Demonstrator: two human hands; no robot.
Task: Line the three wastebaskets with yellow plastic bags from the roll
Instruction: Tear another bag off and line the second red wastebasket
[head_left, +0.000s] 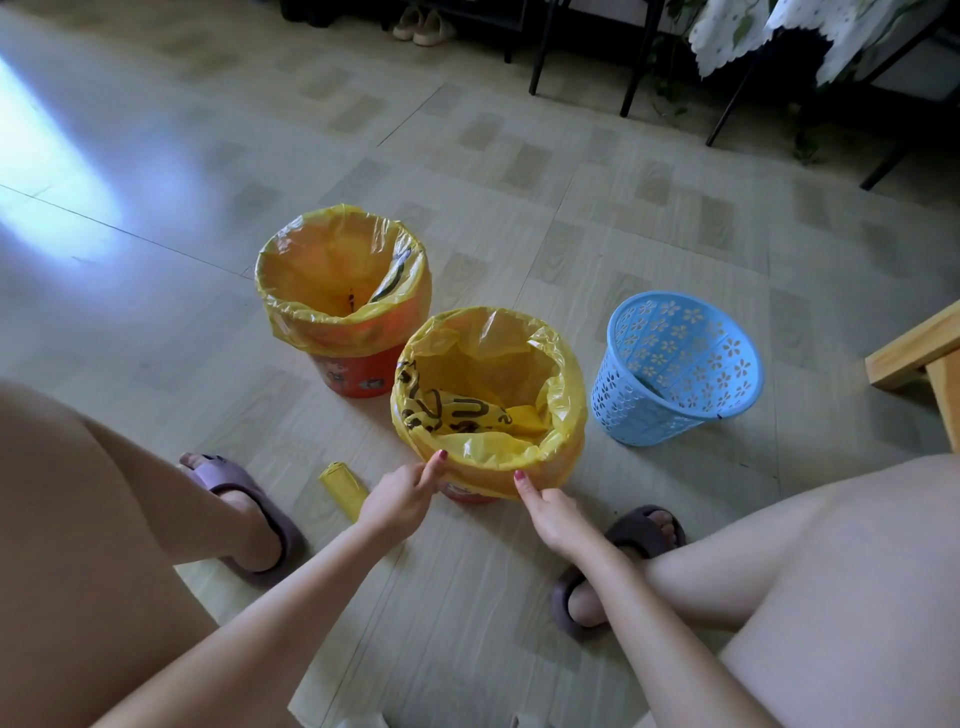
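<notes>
Two orange wastebaskets stand on the floor, each with a yellow bag over its rim: the far one (358, 374) and the near one (470, 493), whose yellow bag (519, 452) is folded down outside. My left hand (402, 493) pinches the bag's folded edge at the near left of that rim. My right hand (550, 512) pinches the same edge at the near right. A blue perforated wastebasket (675, 369) stands to the right with no bag in it. The roll of yellow bags (343, 491) lies on the floor just left of my left hand.
My legs and slippered feet (244, 514) (618, 561) flank the near basket. A wooden furniture corner (919, 364) juts in at the right. Dark chair legs (639, 57) and a draped cloth stand at the back right, and shoes (423, 26) sit at the far wall.
</notes>
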